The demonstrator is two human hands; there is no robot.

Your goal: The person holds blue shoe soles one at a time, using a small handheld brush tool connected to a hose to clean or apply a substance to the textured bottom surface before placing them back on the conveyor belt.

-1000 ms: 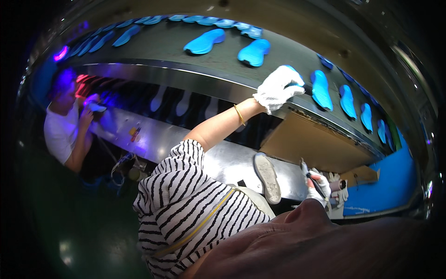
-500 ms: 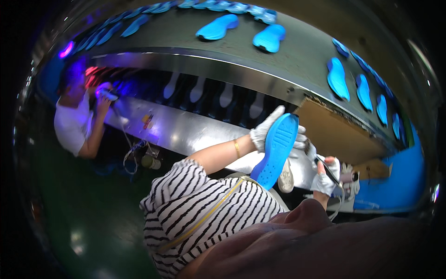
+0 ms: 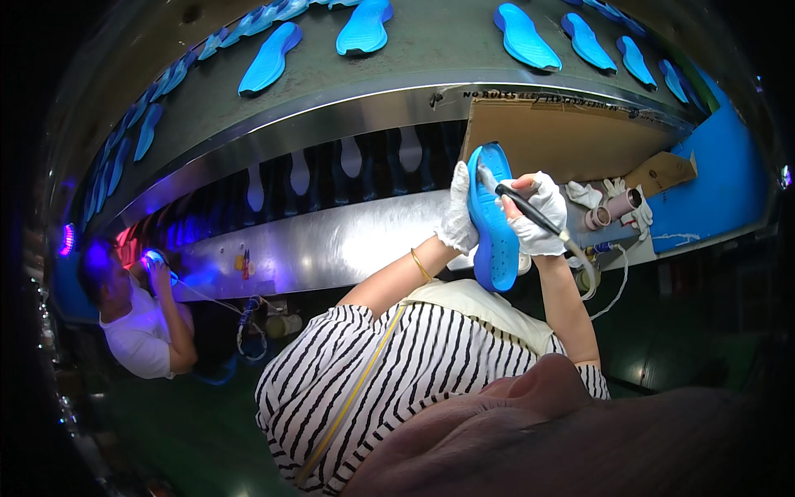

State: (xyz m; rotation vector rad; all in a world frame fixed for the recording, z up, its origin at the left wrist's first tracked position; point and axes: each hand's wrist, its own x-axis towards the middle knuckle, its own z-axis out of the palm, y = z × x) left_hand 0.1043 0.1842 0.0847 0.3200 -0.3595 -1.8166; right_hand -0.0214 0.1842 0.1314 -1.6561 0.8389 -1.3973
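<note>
My left hand (image 3: 456,215), in a white glove, is closed on the side of an upright blue shoe sole (image 3: 498,257). The sole's far end leans toward the cardboard, and small holes dot its near half. In my right hand (image 3: 544,217), whose white glove leaves some fingertips bare, is a black-handled brush (image 3: 532,212) with a pale hose running from its rear. Its light bristles lie against the sole's inner face near the far end. Something pale peeks out behind the sole's near end, mostly hidden.
Across the back runs a dark conveyor belt (image 3: 439,62) carrying several blue soles. A metal bench (image 3: 348,228) lies below it, with a cardboard sheet (image 3: 571,141) standing to the right. Pinkish cups (image 3: 621,205) and loose gloves sit farther right. A co-worker (image 3: 141,319) works at left.
My right hand has brought the brush onto the sole. The sole has turned from its ridged, holed face to its inner face. The view has shifted, moving the belt and co-worker in the picture.
</note>
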